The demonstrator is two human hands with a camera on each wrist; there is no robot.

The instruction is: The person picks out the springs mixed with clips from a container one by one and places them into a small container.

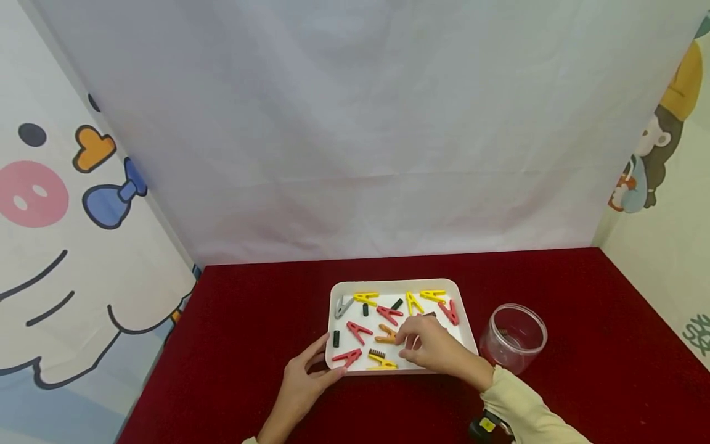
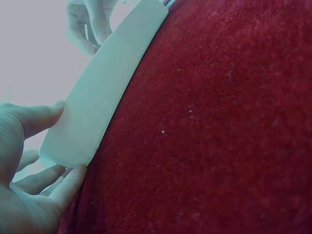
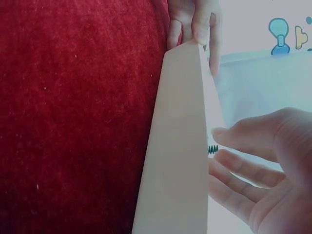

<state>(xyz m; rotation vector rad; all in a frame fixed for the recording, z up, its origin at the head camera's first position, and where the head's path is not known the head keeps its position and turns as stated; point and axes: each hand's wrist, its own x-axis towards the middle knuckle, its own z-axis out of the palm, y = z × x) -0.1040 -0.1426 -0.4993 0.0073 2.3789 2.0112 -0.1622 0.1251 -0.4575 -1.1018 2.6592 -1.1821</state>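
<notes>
My left hand (image 1: 302, 379) holds the near left corner of a white tray (image 1: 402, 288), thumb at its rim and fingers against its outer side. Over the tray's near half is my right hand (image 1: 429, 346), thumb and forefinger bent and apart. In the right wrist view a small coil spring (image 3: 213, 149) shows in the gap between thumb and forefinger. An orange plastic clip (image 1: 385, 335) lies right by those fingertips in the head view. Left of them are a brown spring (image 1: 377, 353) and a yellow clip (image 1: 383, 362). Another dark piece (image 1: 429, 314) is partly hidden behind the hand.
Around the tray lie several red clips (image 1: 359, 332), yellow clips, a grey clip (image 1: 342, 306) and small black cylinders (image 1: 336, 338). A clear round jar (image 1: 513, 354) with a spring inside stands right of the tray, near my right forearm. Dark red cloth (image 1: 266, 308) covers the table.
</notes>
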